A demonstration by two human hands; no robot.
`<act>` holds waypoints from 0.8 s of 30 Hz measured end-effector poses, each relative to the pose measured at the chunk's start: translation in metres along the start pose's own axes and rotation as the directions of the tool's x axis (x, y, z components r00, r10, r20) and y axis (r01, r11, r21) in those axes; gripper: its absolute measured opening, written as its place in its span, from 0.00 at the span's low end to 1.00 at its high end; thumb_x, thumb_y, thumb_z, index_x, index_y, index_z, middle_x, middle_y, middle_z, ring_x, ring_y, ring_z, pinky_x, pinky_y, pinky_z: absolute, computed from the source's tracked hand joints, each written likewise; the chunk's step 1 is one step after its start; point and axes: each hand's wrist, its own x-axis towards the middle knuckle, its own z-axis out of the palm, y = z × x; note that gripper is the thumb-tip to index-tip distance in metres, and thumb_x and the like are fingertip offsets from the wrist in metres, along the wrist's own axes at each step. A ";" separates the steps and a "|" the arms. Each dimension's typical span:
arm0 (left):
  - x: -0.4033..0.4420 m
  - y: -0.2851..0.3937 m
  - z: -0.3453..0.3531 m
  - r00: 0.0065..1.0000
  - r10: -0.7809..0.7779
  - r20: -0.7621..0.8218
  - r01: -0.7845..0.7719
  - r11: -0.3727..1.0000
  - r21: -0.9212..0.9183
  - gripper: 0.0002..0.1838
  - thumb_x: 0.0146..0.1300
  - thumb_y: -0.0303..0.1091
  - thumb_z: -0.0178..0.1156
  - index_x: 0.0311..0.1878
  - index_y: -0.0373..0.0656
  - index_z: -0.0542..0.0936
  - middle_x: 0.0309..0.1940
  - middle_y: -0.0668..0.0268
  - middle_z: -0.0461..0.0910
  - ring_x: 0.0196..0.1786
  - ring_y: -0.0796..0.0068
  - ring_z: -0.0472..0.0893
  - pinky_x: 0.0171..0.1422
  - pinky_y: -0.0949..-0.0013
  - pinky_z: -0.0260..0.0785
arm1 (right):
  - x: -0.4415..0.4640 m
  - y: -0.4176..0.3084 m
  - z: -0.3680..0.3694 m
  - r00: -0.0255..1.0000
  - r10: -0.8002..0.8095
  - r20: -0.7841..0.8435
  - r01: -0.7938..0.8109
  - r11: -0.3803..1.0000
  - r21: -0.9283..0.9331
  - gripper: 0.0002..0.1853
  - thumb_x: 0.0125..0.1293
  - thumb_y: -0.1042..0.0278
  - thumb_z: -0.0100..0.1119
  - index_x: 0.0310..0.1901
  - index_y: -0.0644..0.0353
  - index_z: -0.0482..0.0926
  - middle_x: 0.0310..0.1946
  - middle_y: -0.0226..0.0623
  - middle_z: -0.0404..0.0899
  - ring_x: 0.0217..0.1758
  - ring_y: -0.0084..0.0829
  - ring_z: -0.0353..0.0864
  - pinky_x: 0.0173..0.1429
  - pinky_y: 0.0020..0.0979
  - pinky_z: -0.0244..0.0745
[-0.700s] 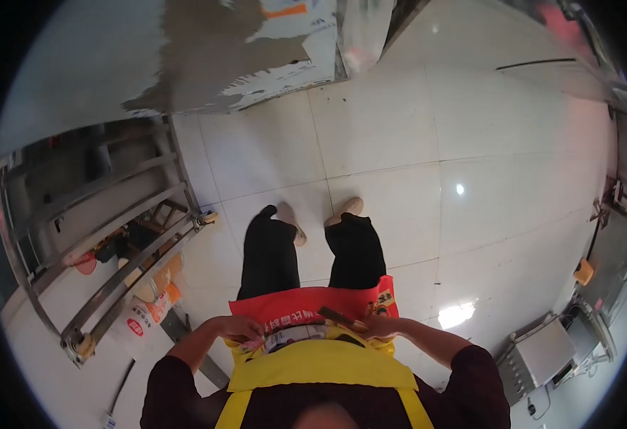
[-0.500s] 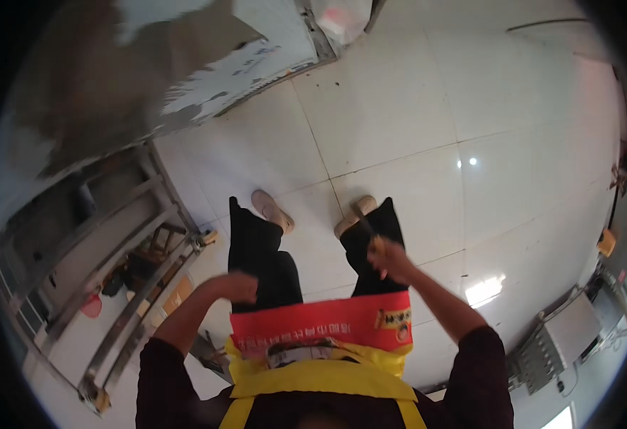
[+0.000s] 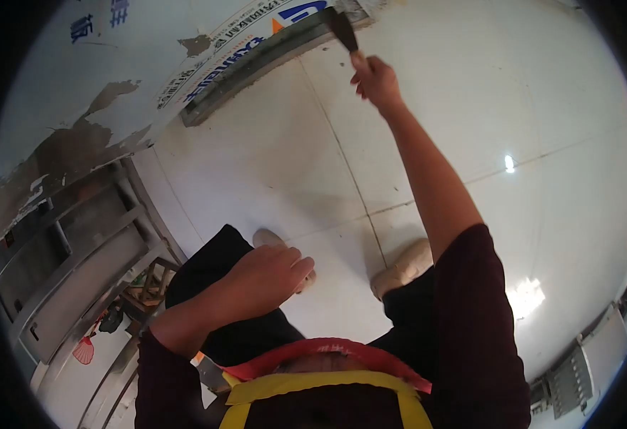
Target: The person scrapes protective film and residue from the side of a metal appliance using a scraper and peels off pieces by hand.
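Note:
My right hand [image 3: 377, 82] is stretched far forward and wrapped round the handle of a scraper [image 3: 342, 30]. The scraper's dark, wide blade reaches to the lower edge of a panel [image 3: 235, 53] with blue lettering and ragged, partly peeled film. My left hand [image 3: 270, 277] hangs over my left leg with its fingers curled in; whether anything is inside them is hidden. Below it is the red and yellow apron [image 3: 320, 382] that I wear.
A metal rack [image 3: 77, 264] with shelves stands at the left, with a red fan-shaped item [image 3: 83, 350] near it. The floor [image 3: 456, 107] is pale tile. At the lower right stands a metal appliance [image 3: 570, 379].
My right hand has swung forward from my waist with the scraper, up to the panel. My left hand has left the apron and moved forward. The view has shifted towards the panel.

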 end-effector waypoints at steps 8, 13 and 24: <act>-0.010 -0.022 -0.025 0.969 -0.135 -0.209 0.180 0.960 0.215 0.19 0.57 0.36 0.59 0.50 0.40 0.71 0.40 0.57 0.76 0.44 0.55 0.76 0.47 0.58 0.69 | -0.002 0.019 0.068 0.960 0.027 0.280 0.126 0.849 -0.514 0.23 0.65 0.45 0.48 0.40 0.61 0.76 0.35 0.47 0.80 0.42 0.47 0.79 0.46 0.43 0.74; 0.043 -0.132 -0.057 0.800 -0.386 -0.460 0.485 0.867 0.114 0.24 0.60 0.37 0.57 0.58 0.38 0.69 0.52 0.49 0.74 0.55 0.51 0.73 0.58 0.59 0.66 | -0.015 0.014 0.018 0.942 -0.011 0.336 0.242 0.716 -0.655 0.26 0.65 0.43 0.47 0.36 0.63 0.76 0.32 0.48 0.79 0.39 0.46 0.78 0.43 0.43 0.72; 0.191 -0.297 -0.170 0.166 -0.389 -0.906 0.804 0.585 -0.104 0.40 0.55 0.55 0.60 0.66 0.41 0.61 0.63 0.48 0.65 0.64 0.49 0.66 0.65 0.53 0.59 | -0.175 0.066 -0.134 0.901 0.422 0.102 -0.325 0.811 -0.487 0.23 0.68 0.47 0.49 0.29 0.63 0.74 0.15 0.30 0.70 0.17 0.20 0.69 0.22 0.27 0.66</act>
